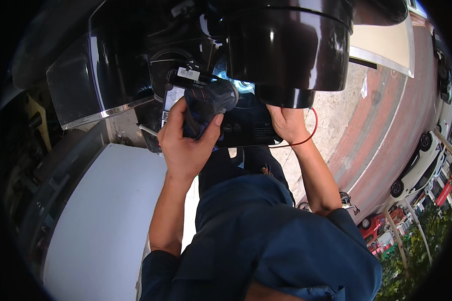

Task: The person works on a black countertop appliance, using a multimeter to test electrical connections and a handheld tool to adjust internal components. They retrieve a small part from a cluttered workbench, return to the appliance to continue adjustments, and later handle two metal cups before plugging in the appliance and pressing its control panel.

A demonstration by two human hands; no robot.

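My left hand (183, 145) is wrapped round a dark grey, rounded tool (212, 98) with a thick barrel, perhaps a cordless drill; its exact kind is unclear. Behind my left fingers is a device with a lit screen (173, 100). A black flat panel or case (248, 126) lies below the tool and reaches toward my right hand (288, 123). That hand goes up under a glossy black cylindrical housing (289, 50), and its fingers are hidden there. A thin red wire (315, 128) loops beside my right wrist. Bluish light shines on a part (242, 84) past the tool's end.
A glossy black body panel (103, 75) with a bright lower edge stands at the left. Below it is a large white flat surface (105, 215). Striped paving (366, 115) runs along the right, with parked cars (414, 168) and a bicycle or scooter (347, 201) beyond.
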